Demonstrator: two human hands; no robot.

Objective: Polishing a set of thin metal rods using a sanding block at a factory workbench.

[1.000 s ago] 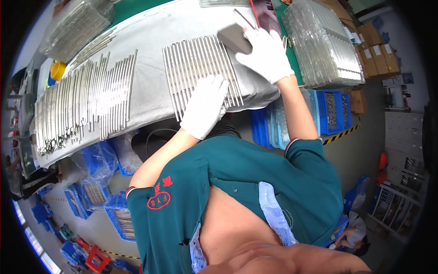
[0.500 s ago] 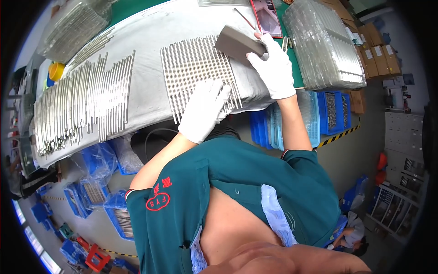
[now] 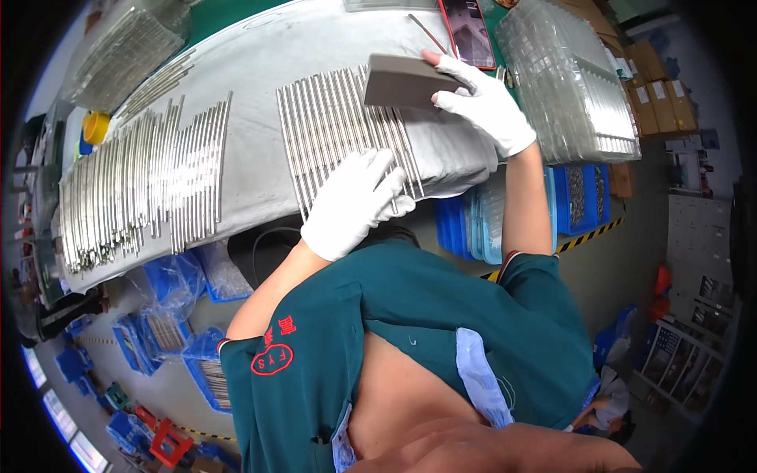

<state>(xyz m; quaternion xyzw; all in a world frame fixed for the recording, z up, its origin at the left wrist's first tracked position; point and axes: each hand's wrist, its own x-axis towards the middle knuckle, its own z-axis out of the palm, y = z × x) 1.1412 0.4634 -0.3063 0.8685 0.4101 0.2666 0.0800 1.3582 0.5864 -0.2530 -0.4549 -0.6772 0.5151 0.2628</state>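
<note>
A row of slim shiny metal rods (image 3: 323, 118) lies side by side on the grey cloth-covered table (image 3: 256, 59). My left hand (image 3: 355, 206), in a white glove, rests at the near ends of these rods. Its fingers are curled, and a rod end shows between them; the glove hides part of their hold. A flat grey-brown block (image 3: 406, 83), perhaps a sanding block, is gripped at its right end by my right hand (image 3: 490, 109). That glove leaves the thumb and a fingertip bare. The block is tilted over the far right part of the row.
More metal rods (image 3: 150, 173) lie at the left, near a yellow roll (image 3: 95, 127). Clear plastic trays (image 3: 564, 87) are stacked at the right, beside a red-edged phone (image 3: 468, 33). Blue bins (image 3: 579, 197) stand below the table, with cardboard boxes (image 3: 662, 102) farther right.
The block has tipped and shifted slightly left, turning a broad face toward me. My right hand has moved a little right and down, my left hand slightly nearer to me.
</note>
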